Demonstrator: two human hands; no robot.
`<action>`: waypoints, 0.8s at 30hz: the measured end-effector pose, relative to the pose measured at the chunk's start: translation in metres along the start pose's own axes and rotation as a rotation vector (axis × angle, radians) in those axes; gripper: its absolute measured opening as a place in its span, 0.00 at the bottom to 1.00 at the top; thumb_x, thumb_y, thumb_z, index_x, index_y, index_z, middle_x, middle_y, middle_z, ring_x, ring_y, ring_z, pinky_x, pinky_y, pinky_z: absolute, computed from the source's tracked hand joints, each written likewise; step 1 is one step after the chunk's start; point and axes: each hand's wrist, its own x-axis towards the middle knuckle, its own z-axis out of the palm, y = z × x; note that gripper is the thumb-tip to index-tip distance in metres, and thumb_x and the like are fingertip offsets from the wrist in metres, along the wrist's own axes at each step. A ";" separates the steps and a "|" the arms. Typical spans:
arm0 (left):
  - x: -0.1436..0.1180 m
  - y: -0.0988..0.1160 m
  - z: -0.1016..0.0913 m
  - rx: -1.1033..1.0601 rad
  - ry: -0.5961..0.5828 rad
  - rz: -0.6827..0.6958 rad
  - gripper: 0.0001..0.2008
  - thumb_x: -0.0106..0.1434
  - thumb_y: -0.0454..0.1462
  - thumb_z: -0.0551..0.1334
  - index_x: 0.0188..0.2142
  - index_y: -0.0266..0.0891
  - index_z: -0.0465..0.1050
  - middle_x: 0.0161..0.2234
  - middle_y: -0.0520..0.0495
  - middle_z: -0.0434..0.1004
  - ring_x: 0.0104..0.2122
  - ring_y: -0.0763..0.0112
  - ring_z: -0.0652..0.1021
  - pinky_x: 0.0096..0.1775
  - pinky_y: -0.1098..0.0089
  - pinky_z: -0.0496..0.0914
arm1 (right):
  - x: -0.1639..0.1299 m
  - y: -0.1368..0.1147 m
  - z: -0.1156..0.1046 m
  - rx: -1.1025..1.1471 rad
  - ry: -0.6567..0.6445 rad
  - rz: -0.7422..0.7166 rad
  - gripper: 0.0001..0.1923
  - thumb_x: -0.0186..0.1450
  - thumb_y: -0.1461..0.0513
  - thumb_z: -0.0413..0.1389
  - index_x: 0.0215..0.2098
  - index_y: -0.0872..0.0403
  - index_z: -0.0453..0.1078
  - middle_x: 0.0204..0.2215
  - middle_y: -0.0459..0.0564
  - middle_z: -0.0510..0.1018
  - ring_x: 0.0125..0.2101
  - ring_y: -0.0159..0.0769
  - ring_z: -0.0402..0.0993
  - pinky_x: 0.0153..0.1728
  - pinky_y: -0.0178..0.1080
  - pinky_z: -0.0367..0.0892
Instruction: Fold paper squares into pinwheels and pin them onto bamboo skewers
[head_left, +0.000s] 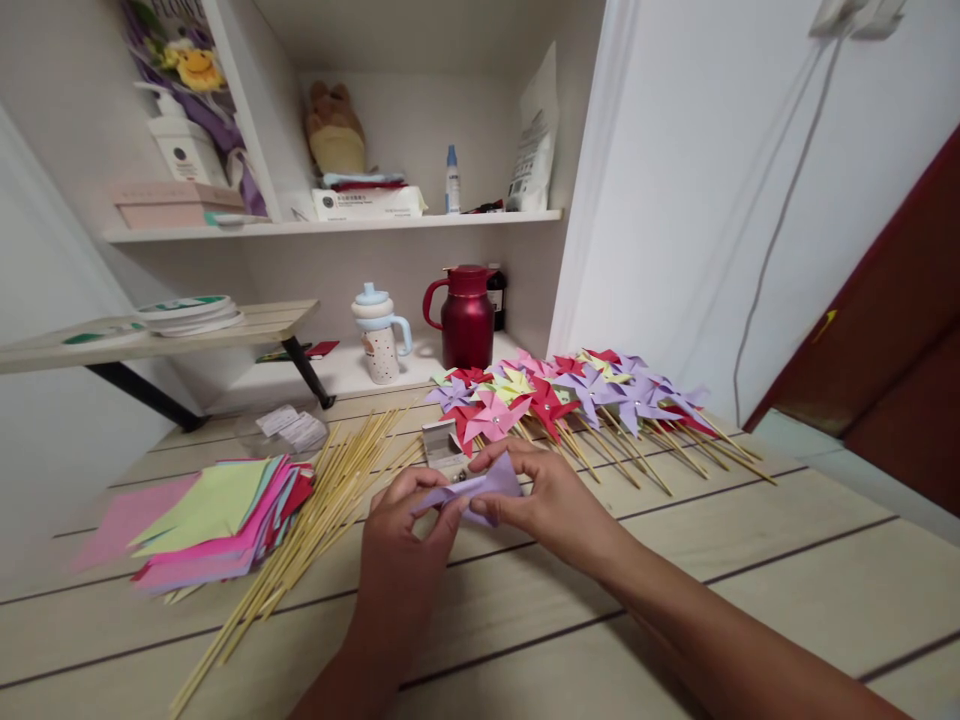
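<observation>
Both hands pinch one folded purple paper piece just above the wooden surface — left hand closed on its left end, right hand fingers curled over the right side. Small open box just behind the paper. Bundle of bamboo sticks to the left, stack of coloured paper squares beside them — finished pinwheels heaped behind the right hand. Red jug and cup with blue lid further back
</observation>
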 end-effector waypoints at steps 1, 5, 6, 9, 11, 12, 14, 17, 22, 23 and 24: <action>0.000 0.000 0.000 0.003 0.000 0.003 0.05 0.56 0.40 0.65 0.27 0.45 0.80 0.32 0.50 0.77 0.36 0.64 0.77 0.42 0.67 0.66 | 0.000 -0.001 0.000 0.003 0.003 0.002 0.05 0.53 0.64 0.64 0.29 0.53 0.77 0.36 0.48 0.78 0.39 0.41 0.74 0.42 0.40 0.64; 0.000 0.001 0.002 0.002 0.009 -0.023 0.06 0.56 0.40 0.64 0.26 0.44 0.79 0.32 0.50 0.77 0.35 0.64 0.77 0.42 0.65 0.66 | -0.002 -0.001 0.002 0.065 0.017 0.007 0.04 0.52 0.64 0.64 0.27 0.54 0.77 0.31 0.46 0.77 0.34 0.37 0.72 0.36 0.37 0.64; 0.000 0.002 0.003 -0.008 0.022 -0.028 0.06 0.56 0.40 0.64 0.25 0.44 0.79 0.32 0.49 0.77 0.36 0.63 0.77 0.43 0.64 0.66 | -0.003 0.000 0.004 0.099 0.015 0.018 0.02 0.52 0.64 0.64 0.25 0.54 0.76 0.29 0.46 0.77 0.32 0.36 0.72 0.33 0.35 0.64; 0.001 0.004 0.005 -0.082 0.080 -0.053 0.05 0.54 0.41 0.66 0.26 0.43 0.78 0.33 0.49 0.77 0.38 0.63 0.76 0.45 0.64 0.67 | -0.003 0.006 0.008 0.282 0.013 0.132 0.04 0.52 0.63 0.64 0.24 0.55 0.74 0.22 0.43 0.74 0.24 0.31 0.68 0.26 0.33 0.61; 0.002 0.005 0.005 -0.156 0.118 -0.130 0.09 0.54 0.42 0.67 0.34 0.43 0.79 0.39 0.47 0.77 0.42 0.62 0.76 0.48 0.63 0.67 | -0.003 0.010 0.012 0.462 0.042 0.242 0.06 0.50 0.62 0.66 0.25 0.55 0.74 0.21 0.42 0.74 0.21 0.29 0.67 0.24 0.32 0.62; 0.004 0.004 0.005 -0.203 0.138 -0.183 0.14 0.54 0.43 0.67 0.40 0.43 0.78 0.42 0.46 0.77 0.44 0.61 0.75 0.50 0.62 0.67 | -0.003 0.011 0.013 0.551 0.072 0.286 0.08 0.49 0.62 0.67 0.26 0.56 0.75 0.21 0.43 0.76 0.21 0.30 0.68 0.24 0.32 0.63; 0.006 0.002 0.004 -0.311 0.193 -0.290 0.23 0.55 0.46 0.67 0.50 0.43 0.74 0.48 0.44 0.74 0.49 0.60 0.74 0.53 0.60 0.65 | -0.002 0.010 0.016 0.717 0.135 0.332 0.12 0.47 0.62 0.68 0.29 0.56 0.76 0.26 0.47 0.80 0.24 0.33 0.73 0.27 0.34 0.67; 0.011 -0.005 0.006 -0.474 0.307 -0.396 0.29 0.55 0.48 0.66 0.55 0.41 0.69 0.50 0.42 0.73 0.51 0.59 0.73 0.54 0.59 0.65 | 0.000 0.005 0.018 0.934 0.182 0.316 0.16 0.46 0.64 0.69 0.34 0.57 0.78 0.32 0.50 0.83 0.29 0.36 0.77 0.34 0.36 0.71; 0.007 -0.012 0.022 -0.667 0.244 -0.535 0.28 0.53 0.53 0.65 0.49 0.41 0.74 0.47 0.40 0.77 0.50 0.56 0.75 0.51 0.58 0.68 | 0.002 0.003 0.021 1.120 0.239 0.309 0.16 0.48 0.64 0.69 0.36 0.55 0.78 0.34 0.50 0.84 0.32 0.36 0.79 0.38 0.36 0.72; 0.004 -0.012 0.025 -0.700 0.205 -0.547 0.27 0.52 0.52 0.66 0.47 0.41 0.76 0.46 0.40 0.78 0.50 0.56 0.75 0.52 0.58 0.67 | 0.002 0.003 0.022 1.138 0.234 0.307 0.16 0.48 0.65 0.69 0.36 0.55 0.78 0.34 0.50 0.84 0.32 0.37 0.79 0.39 0.37 0.72; 0.001 -0.011 0.028 -0.725 0.167 -0.559 0.26 0.49 0.51 0.69 0.45 0.41 0.77 0.46 0.41 0.79 0.50 0.55 0.76 0.52 0.58 0.67 | 0.002 0.004 0.023 1.153 0.221 0.305 0.16 0.49 0.65 0.69 0.36 0.55 0.78 0.34 0.50 0.84 0.32 0.37 0.79 0.40 0.37 0.72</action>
